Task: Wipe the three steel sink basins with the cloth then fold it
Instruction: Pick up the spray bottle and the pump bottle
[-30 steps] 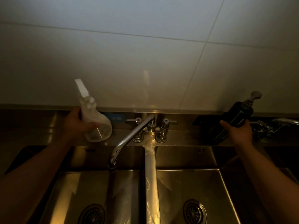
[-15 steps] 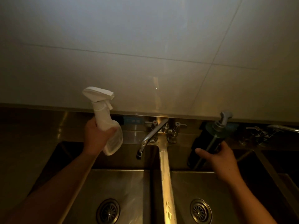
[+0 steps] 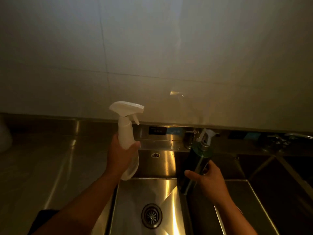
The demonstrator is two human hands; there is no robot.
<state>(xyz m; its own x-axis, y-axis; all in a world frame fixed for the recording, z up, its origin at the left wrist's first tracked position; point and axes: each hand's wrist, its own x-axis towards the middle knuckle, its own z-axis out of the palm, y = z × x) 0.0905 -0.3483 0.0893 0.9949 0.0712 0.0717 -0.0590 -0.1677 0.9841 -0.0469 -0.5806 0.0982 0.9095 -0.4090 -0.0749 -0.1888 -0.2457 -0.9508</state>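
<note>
The left hand (image 3: 120,156), at seven o'clock, has its grip curled round a white spray bottle (image 3: 125,133), held upright with the nozzle pointing to three o'clock. The right hand (image 3: 210,181), at five o'clock, has its grip wrapped round a tilted dark pump bottle (image 3: 199,158). Under both, at six o'clock, lies a steel sink basin (image 3: 130,197) with a round drain (image 3: 152,215). Another basin (image 3: 254,209) lies in shadow at four o'clock, and a steel counter (image 3: 42,167) spreads at eight o'clock.
</note>
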